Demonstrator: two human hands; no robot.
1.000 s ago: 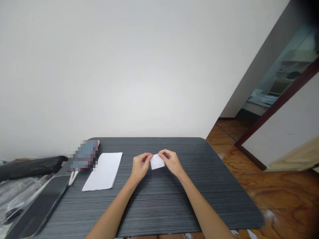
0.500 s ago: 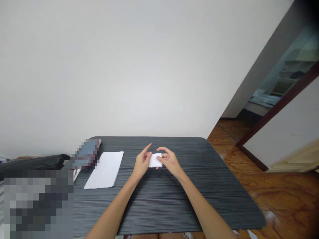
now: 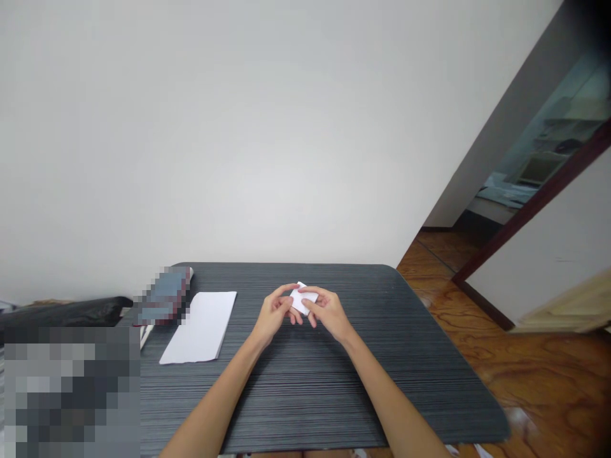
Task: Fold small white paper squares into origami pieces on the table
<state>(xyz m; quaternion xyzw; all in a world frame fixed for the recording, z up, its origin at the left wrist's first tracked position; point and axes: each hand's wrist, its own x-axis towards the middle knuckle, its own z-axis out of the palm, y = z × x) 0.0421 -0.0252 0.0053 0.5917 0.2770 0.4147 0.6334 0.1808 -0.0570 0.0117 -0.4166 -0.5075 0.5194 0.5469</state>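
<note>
Between my hands is a small folded piece of white paper (image 3: 302, 301), turned so that one corner points away from me. My left hand (image 3: 275, 310) pinches its left edge with the thumb on top and fingers behind. On the other side, my right hand (image 3: 326, 309) grips it the same way, thumb pressed on the lower right part. Both index fingertips meet near the paper's far corner. The folds themselves are too small to make out. A stack of white paper sheets (image 3: 199, 327) lies on the table to the left of my left hand.
The dark, wood-grained table (image 3: 305, 394) has rounded corners and stands against a white wall (image 3: 286, 140). At its left back is a blurred dark item with a red edge (image 3: 165, 296). A black bundle (image 3: 67, 317) lies beyond the left side. Wooden floor (image 3: 548, 369) shows at right.
The folded paper has turned from lying square to standing cornerwise. My left index finger, raised before, has come down to the paper, and my right index finger also rests on its far side.
</note>
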